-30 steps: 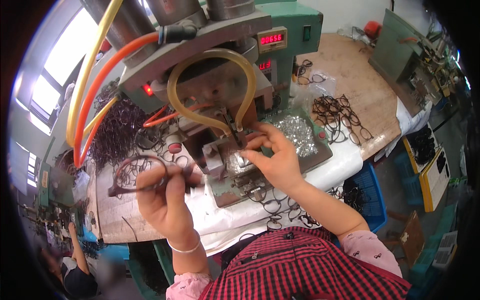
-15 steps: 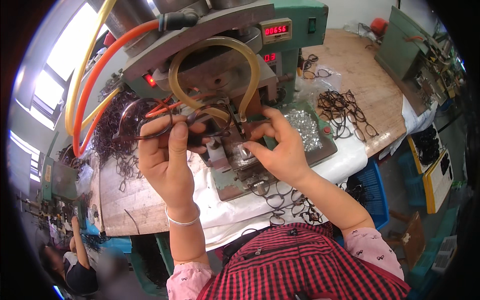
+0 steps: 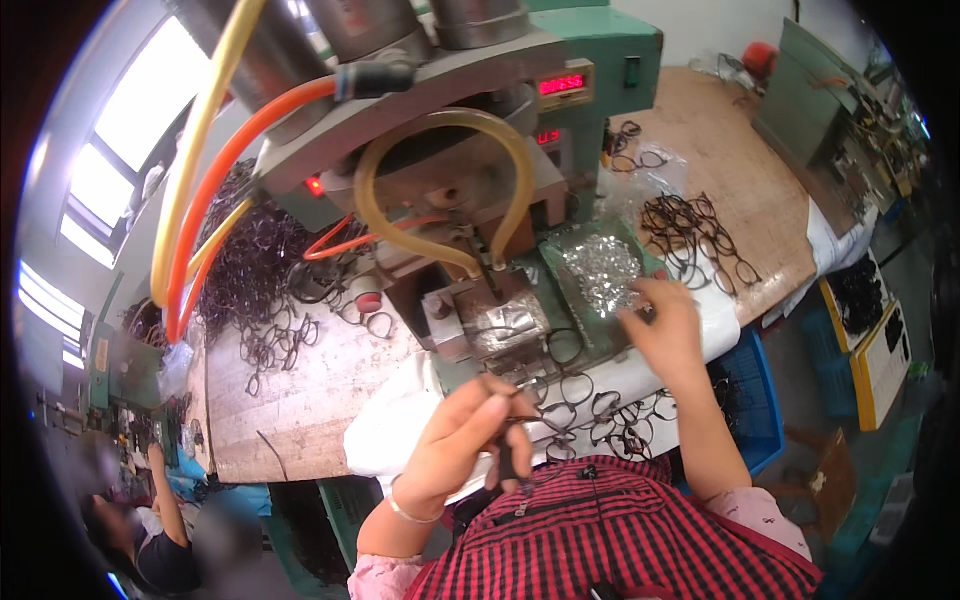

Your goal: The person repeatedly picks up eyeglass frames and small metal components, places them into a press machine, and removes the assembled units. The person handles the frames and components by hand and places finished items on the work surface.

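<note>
My left hand (image 3: 465, 437), low in front of the apron, has its fingers closed on a dark eyeglass frame (image 3: 515, 455); the fingers hide much of it. At the right edge of the tray of small shiny metal pieces (image 3: 600, 268) is my right hand (image 3: 668, 325). Its thumb and curled fingers are apart, with no object visible between them. Between the hands and the press (image 3: 440, 190) lies the metal work block (image 3: 505, 318), beneath a loop of yellowish tubing (image 3: 527, 170). Several eyeglass frames (image 3: 610, 410) lie on the white sheet near the apron.
A large heap of dark frames (image 3: 250, 250) is at the left of the press. More frames (image 3: 690, 235) lie on the wooden table at the right. A blue basket (image 3: 757, 400) stands below the table's right side. Another person (image 3: 150, 530) works at the far left.
My left hand has drawn back from the press toward the apron with the eyeglass frame. The right hand has left the work block and moved right to the metal-piece tray.
</note>
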`<state>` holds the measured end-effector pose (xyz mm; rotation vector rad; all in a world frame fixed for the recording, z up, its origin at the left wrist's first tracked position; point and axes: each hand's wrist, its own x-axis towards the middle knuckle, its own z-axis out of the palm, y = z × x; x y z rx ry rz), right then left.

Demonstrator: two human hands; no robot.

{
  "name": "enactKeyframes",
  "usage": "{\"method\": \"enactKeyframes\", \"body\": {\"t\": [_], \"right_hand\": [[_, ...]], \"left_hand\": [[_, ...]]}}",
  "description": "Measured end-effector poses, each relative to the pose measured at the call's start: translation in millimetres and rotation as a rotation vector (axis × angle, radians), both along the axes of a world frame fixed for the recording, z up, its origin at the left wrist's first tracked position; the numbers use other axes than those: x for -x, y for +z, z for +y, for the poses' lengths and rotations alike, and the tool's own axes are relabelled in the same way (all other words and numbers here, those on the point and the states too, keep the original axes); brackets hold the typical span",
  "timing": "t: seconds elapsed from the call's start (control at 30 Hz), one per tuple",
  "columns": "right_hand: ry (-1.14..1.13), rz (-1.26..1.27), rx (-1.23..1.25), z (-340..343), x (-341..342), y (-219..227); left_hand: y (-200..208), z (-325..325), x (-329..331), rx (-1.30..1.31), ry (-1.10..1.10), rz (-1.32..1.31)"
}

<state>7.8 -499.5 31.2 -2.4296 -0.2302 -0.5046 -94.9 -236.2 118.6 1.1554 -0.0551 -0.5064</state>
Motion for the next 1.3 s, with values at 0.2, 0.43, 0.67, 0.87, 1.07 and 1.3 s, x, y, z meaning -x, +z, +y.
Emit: {"method": "enactKeyframes", "body": {"t": [0.2, 0.43, 0.67, 0.87, 1.07, 1.3], "right_hand": [[-0.050, -0.251, 0.131, 3.2, -27.3, -58.0], [-0.008, -0.246, 0.040, 13.5, -52.9, -37.1], [0.306, -0.276, 0.374, 41.2, -78.0, -45.2], [0.138, -0.281, 0.047, 8.7, -72.0, -42.4], [0.079, -0.095, -0.122, 29.7, -61.3, -18.0], [0.008, -0.055, -0.095, 10.7, -41.2, -30.5]], "left_hand": [[-22.6, -29.8, -26.1, 0.082, 0.128, 0.286], [-23.2, -40.1, -28.1, 0.130, 0.187, 0.283], [-32.0, -32.0, -22.3, 0.118, 0.154, 0.250], [-79.0, 27.5, 7.6, -0.292, 0.680, -0.186], [-107.4, 194.6, -71.6, -1.462, 0.772, -0.747], [-187.5, 192.6, -92.9, -1.540, 0.537, -0.685]]}}
